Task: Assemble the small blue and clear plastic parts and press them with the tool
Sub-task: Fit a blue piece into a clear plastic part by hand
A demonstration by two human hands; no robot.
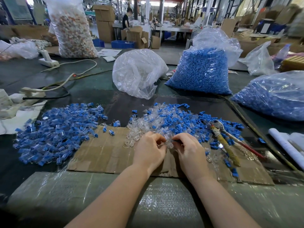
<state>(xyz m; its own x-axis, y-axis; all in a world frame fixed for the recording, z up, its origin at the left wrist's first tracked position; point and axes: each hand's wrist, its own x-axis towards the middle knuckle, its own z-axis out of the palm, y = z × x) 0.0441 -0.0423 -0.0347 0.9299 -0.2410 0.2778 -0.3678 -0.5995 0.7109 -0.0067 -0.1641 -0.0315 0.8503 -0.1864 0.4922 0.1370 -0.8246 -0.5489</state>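
Left hand [148,151]: your grip pinches a clear part [166,142].
Right hand [187,149]: fingers curled, pinching a small blue piece (barely visible).
Loose parts pile [172,119]: on the bench, just beyond your hands.
Tool [224,142]: right, on cardboard [102,152].

Large factory hall, daylit from windows [246,7] at right rear, with support columns [162,10], stacked cardboard boxes [104,22], blue crates [122,44] on the floor and a distant seated worker [126,18] at a far bench [174,28].

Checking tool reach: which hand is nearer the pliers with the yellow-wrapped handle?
Right. The right hand sits just left of the pliers; the left hand lies farther left, beyond it.
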